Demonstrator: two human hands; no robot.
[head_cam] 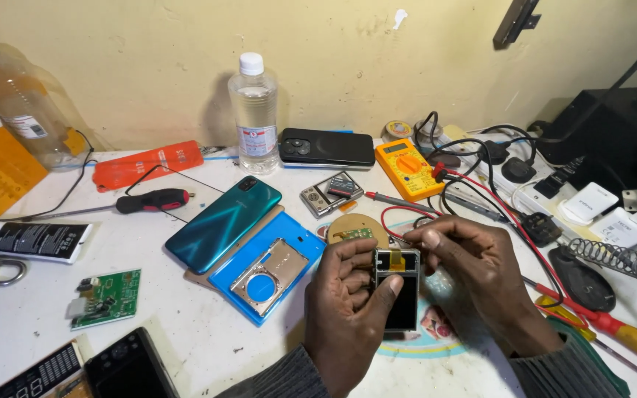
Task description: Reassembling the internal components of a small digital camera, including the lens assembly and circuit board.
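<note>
My left hand [348, 306] holds a small dark display screen [398, 291] upright, thumb across its lower edge. A yellow ribbon flex [397, 259] sits at the screen's top. My right hand [473, 273] pinches at that top edge with fingertips by the flex. Just behind the hands lie a round tan disc [357, 221] with a small green board [352, 234] on it and a red wire [399, 215]. To the left lies a blue phone frame [293, 239] with a metal plate [267, 271] on it and a teal phone [223, 223].
A yellow multimeter [407, 168], black phone [326, 147], clear bottle [254, 110], small grey camera [331, 194] stand behind. Red-handled screwdriver [152, 200] and green circuit board [108, 297] lie left. Soldering iron stand [606, 258], chargers [590, 203], tangled cables [481, 158] crowd the right.
</note>
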